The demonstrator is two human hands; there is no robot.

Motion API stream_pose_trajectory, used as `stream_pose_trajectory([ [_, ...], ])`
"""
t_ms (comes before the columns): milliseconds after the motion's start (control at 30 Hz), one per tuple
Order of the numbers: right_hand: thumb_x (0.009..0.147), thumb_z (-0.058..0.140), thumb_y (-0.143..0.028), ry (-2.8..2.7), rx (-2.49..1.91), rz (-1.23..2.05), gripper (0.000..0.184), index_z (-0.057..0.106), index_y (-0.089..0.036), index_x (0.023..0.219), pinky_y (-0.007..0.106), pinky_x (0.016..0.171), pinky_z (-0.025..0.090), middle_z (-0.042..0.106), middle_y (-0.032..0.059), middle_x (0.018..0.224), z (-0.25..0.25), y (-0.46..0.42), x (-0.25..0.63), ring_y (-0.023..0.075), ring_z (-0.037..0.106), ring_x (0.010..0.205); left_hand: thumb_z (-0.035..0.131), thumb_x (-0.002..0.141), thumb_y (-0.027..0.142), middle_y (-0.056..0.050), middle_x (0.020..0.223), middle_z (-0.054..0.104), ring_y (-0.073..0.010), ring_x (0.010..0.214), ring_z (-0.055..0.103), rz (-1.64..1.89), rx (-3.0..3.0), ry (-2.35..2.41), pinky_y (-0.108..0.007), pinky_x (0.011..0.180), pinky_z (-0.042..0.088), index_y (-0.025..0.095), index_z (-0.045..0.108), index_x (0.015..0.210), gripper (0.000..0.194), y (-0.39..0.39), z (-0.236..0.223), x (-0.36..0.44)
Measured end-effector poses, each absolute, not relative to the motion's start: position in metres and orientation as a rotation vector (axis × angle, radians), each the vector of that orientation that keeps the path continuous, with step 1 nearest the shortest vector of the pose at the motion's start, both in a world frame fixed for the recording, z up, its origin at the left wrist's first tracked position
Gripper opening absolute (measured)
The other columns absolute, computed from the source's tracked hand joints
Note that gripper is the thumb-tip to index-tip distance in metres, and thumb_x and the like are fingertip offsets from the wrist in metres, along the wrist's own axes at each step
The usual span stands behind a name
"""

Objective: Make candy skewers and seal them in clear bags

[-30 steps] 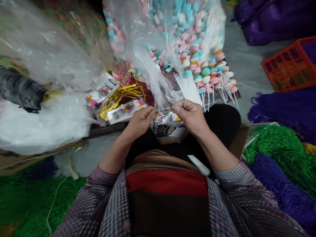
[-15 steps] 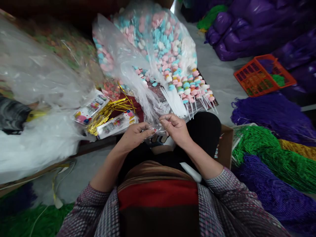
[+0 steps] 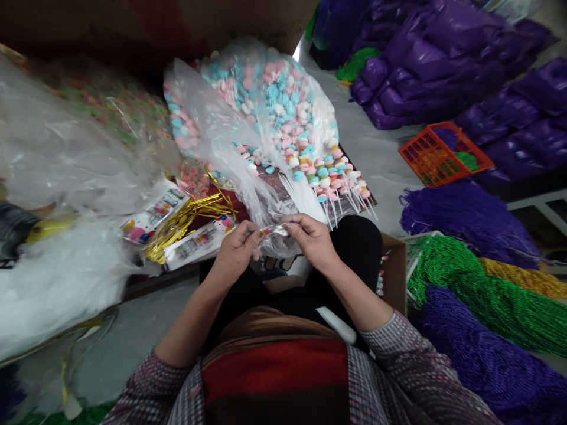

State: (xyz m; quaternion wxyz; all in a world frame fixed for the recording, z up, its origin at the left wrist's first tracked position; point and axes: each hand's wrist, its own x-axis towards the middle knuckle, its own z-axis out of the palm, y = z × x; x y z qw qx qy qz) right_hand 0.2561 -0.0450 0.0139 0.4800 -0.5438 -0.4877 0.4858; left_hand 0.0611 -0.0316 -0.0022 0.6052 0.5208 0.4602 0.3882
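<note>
Between my fingertips is a small clear plastic bag [image 3: 271, 231] with a bit of coloured print. My left hand [image 3: 239, 248] pinches one side of it, and my right hand [image 3: 312, 239] grips the other. Left of them lie printed packs of bags [image 3: 195, 243] and gold twist ties [image 3: 190, 218]. Just beyond my right hand is a bundle of white sticks [image 3: 305, 198]. Candy skewers [image 3: 328, 177] in pink, blue and white rest farther right. Behind sits a large clear bag of candies [image 3: 274, 88].
At left are a big clear bag of greenish candies [image 3: 128, 112] and a white plastic bundle [image 3: 57, 283]. A cardboard box [image 3: 394, 271] stands by my right knee. Farther right are an orange crate [image 3: 443, 156], purple sacks [image 3: 425, 59] and green bead strands [image 3: 478, 295].
The small bag, stretched out flat between my hands earlier, is now bunched narrower between my fingertips. The camera view has shifted, so the surroundings sit lower and more to the left.
</note>
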Motion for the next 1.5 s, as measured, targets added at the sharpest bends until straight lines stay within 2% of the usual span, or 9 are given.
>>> stream_pose_trajectory([
  [133,0.076,0.080,-0.061,-1.167,-1.284,1.190,0.042,0.075,-0.023,0.092,0.029,0.067,0.052,0.073,-0.0006,0.075,0.016,-0.045,0.254,0.0138,0.063,0.065,0.065,0.090,0.058,0.006,0.054,0.050,-0.0076,0.046,0.038,0.980,1.147,1.076,-0.022,0.051,0.035,0.021,0.055,0.071,0.043,-0.030,-0.001,0.064],
  [233,0.083,0.070,-0.068,-1.207,-1.389,1.157,0.048,0.068,-0.022,0.069,0.028,0.058,0.045,0.060,-0.0032,0.052,0.023,-0.046,0.255,0.0115,0.050,0.050,0.065,0.091,0.057,0.005,0.055,0.048,-0.0086,0.049,0.038,1.027,1.213,1.120,-0.023,0.051,0.033,0.021,0.057,0.070,0.043,-0.030,-0.003,0.063],
  [333,0.089,0.063,-0.067,-1.341,-1.480,0.951,0.055,0.061,-0.022,0.057,0.028,0.061,0.047,0.061,-0.0010,0.053,0.030,-0.031,0.278,0.0124,0.052,0.053,0.067,0.091,0.056,0.004,0.058,0.054,-0.0092,0.052,0.042,1.095,1.236,1.162,-0.023,0.051,0.033,0.021,0.064,0.076,0.038,-0.027,-0.006,0.059],
  [500,0.093,0.062,-0.038,-1.388,-1.866,0.183,0.022,0.076,-0.020,0.093,0.036,0.082,0.050,0.077,0.0096,0.093,0.033,0.025,0.360,0.0216,0.067,0.085,0.080,0.076,0.063,0.008,0.048,0.045,-0.0060,0.042,0.037,1.258,0.884,1.010,-0.023,0.049,0.040,0.020,0.060,0.068,0.048,-0.020,0.001,0.060],
  [567,0.091,0.063,-0.032,-1.444,-2.117,0.056,0.023,0.077,-0.017,0.101,0.039,0.084,0.049,0.077,0.0165,0.103,0.030,0.042,0.384,0.0268,0.068,0.092,0.086,0.069,0.063,0.009,0.047,0.042,-0.0051,0.041,0.037,1.280,0.782,0.940,-0.024,0.052,0.045,0.020,0.057,0.064,0.052,-0.019,0.007,0.062],
  [700,0.095,0.057,-0.031,-1.563,-2.391,0.073,0.028,0.079,-0.015,0.099,0.042,0.080,0.046,0.077,0.0214,0.102,0.025,0.055,0.396,0.0335,0.069,0.094,0.089,0.064,0.062,0.009,0.049,0.044,-0.0046,0.041,0.039,1.299,0.708,0.891,-0.023,0.051,0.048,0.020,0.060,0.066,0.052,-0.019,0.010,0.066],
  [967,0.093,0.053,-0.025,-1.555,-2.349,0.045,0.031,0.080,-0.015,0.106,0.039,0.078,0.045,0.077,0.0208,0.108,0.014,0.073,0.395,0.0307,0.069,0.095,0.085,0.072,0.060,0.009,0.048,0.042,-0.0051,0.042,0.039,1.289,0.753,0.885,-0.025,0.054,0.050,0.020,0.055,0.067,0.051,-0.020,0.003,0.062],
  [1333,0.089,0.061,-0.033,-1.192,-1.745,0.170,0.020,0.074,-0.019,0.087,0.039,0.091,0.051,0.074,0.0098,0.097,0.007,0.048,0.401,0.0229,0.067,0.099,0.088,0.072,0.055,0.011,0.049,0.038,-0.0040,0.041,0.038,1.338,0.623,0.768,-0.024,0.055,0.050,0.021,0.053,0.070,0.049,-0.017,-0.005,0.055],
  [1500,0.083,0.074,-0.042,-1.124,-1.444,0.461,0.019,0.078,-0.024,0.086,0.035,0.077,0.053,0.070,-0.0017,0.075,0.020,0.009,0.371,0.0145,0.063,0.071,0.090,0.071,0.053,0.011,0.053,0.046,-0.0032,0.039,0.037,1.353,0.609,0.681,-0.024,0.054,0.050,0.020,0.052,0.069,0.050,-0.016,-0.002,0.052],
])
